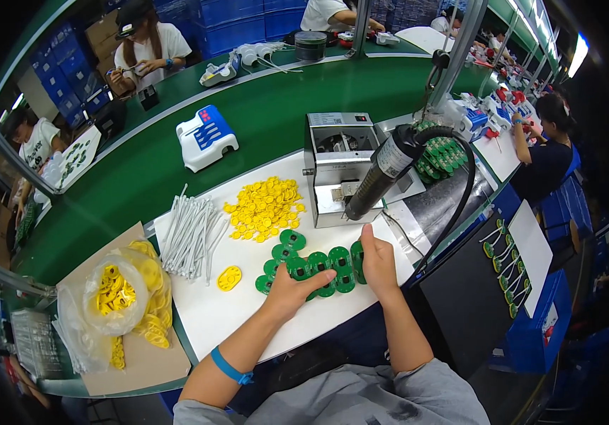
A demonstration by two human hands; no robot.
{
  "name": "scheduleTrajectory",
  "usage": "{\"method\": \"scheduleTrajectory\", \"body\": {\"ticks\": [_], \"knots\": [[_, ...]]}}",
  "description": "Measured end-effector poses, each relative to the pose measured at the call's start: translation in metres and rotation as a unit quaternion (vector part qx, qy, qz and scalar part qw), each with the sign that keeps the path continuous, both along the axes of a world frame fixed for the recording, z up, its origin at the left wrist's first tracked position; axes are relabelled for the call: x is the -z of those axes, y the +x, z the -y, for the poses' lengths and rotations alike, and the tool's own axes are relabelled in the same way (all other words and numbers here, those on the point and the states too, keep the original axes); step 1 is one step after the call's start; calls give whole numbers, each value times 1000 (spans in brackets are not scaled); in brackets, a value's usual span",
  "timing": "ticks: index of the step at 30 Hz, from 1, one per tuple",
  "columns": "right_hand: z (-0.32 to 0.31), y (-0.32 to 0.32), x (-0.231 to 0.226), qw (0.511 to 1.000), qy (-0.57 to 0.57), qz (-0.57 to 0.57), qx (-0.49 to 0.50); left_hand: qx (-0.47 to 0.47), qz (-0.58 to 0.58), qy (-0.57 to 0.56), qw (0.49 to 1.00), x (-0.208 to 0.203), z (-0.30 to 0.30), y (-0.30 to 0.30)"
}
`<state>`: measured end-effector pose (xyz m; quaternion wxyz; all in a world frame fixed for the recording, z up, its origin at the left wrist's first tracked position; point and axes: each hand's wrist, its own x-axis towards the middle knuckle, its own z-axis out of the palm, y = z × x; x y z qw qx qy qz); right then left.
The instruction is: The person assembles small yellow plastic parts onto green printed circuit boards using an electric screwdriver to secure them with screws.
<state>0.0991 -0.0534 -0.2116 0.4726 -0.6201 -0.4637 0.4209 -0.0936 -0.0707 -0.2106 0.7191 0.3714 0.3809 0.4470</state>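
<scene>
A panel of joined round green circuit boards [342, 261] with dark square chips is between my hands, just over the white work sheet. My left hand [291, 294] is closed on its left part, thumb pressed across the top. Closed at the panel's right end is my right hand [381, 268], thumb pointing up and the other fingers partly hidden. More green boards [289, 239] lie beyond and left of my left hand. A single yellow plastic piece [229, 278] rests on the sheet farther left. Beyond the boards is a heap of small yellow discs [265, 209].
White wire-like strips [192, 237] lie beside the yellow heap. A metal machine [343, 166] and a black cylindrical tool [379, 177] stand ahead right. An open bag of yellow parts [115, 297] sits left. A white-blue device [207, 138] is on the green belt [269, 106]. Co-workers sit beyond.
</scene>
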Motion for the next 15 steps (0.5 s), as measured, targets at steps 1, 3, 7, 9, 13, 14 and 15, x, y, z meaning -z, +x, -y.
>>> {"method": "scheduleTrajectory", "body": {"ticks": [1, 3, 7, 9, 13, 14, 15], "knots": [[0, 0, 0, 989, 40, 145, -7, 5, -11, 6, 1000, 0, -1, -1], [4, -7, -8, 976, 60, 209, 2, 3, -17, 9, 1000, 2, -1, -4], [10, -22, -26, 927, 169, 333, 38, -14, -19, 13, 1000, 5, 1, -8], [15, -24, -28, 935, 244, 257, 28, -5, -24, 21, 999, 5, 0, -10], [25, -36, -22, 987, 120, 79, -74, 16, -48, 30, 998, 7, 3, -8], [25, -38, -20, 988, 116, 71, -72, 17, -49, 30, 998, 7, 3, -8], [24, -39, -17, 989, 111, 64, -70, 17, -42, 24, 999, 6, 4, -7]]}}
